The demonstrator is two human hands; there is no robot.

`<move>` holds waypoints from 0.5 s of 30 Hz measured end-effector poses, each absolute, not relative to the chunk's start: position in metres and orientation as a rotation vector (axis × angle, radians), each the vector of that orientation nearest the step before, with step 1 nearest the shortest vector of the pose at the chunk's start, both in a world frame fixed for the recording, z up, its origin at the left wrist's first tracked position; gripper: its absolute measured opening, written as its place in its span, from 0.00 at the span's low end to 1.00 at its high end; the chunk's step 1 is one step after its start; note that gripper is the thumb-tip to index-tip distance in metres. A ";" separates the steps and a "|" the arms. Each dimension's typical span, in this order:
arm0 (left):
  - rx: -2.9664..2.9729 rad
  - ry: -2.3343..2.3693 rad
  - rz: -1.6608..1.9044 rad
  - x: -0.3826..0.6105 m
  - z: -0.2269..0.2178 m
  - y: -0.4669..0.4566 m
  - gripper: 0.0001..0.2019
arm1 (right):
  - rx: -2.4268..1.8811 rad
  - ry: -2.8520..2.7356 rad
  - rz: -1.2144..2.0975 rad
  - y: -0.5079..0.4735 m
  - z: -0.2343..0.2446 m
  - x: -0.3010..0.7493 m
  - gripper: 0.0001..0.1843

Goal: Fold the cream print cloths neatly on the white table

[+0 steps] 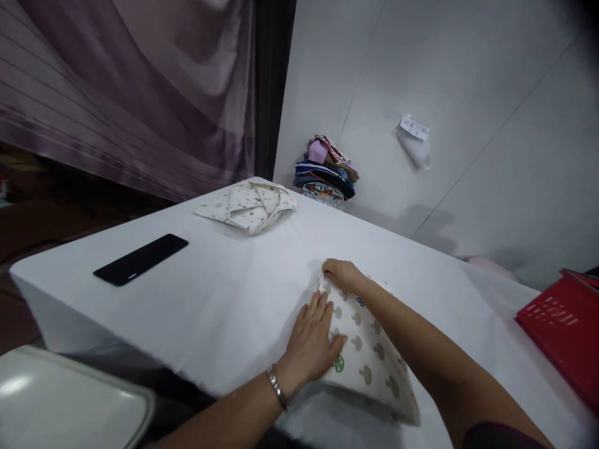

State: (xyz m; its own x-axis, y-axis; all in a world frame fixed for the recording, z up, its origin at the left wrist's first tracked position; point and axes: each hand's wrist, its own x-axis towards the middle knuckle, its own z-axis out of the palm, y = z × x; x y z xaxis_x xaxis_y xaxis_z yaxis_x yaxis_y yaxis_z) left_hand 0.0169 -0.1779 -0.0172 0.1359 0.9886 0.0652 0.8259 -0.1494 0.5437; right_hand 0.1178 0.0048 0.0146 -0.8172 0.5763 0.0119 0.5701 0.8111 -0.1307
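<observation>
A folded white cloth (362, 352) printed with grey mushrooms and a few green and blue ones lies at the near edge of the white-covered table. Across its left side rests my left hand (314, 340), palm down with fingers stretched out. A silver bracelet (277, 388) circles that wrist. My right hand (344, 274) is closed at the cloth's far corner, its fingers curled on the fabric edge. The right forearm passes over the cloth and hides part of its right side. Whether the cloth is a garment or a cover cannot be made out.
Toward the back of the table (224, 293) lies a folded, small-print garment (255, 206). A black phone-like slab (143, 259) is at left, a red box or bag (556, 330) at right. Folded clothes (325, 168) are stacked by the wall; a pale chair (70, 399) stands near left.
</observation>
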 end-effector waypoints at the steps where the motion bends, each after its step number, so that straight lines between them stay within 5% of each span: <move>1: 2.043 1.746 0.592 0.017 -0.018 -0.178 0.33 | -0.937 -2.927 0.211 0.004 0.013 0.118 0.10; 15: 2.036 1.744 0.605 0.018 -0.018 -0.177 0.34 | -1.133 -2.583 0.450 0.014 -0.022 0.125 0.21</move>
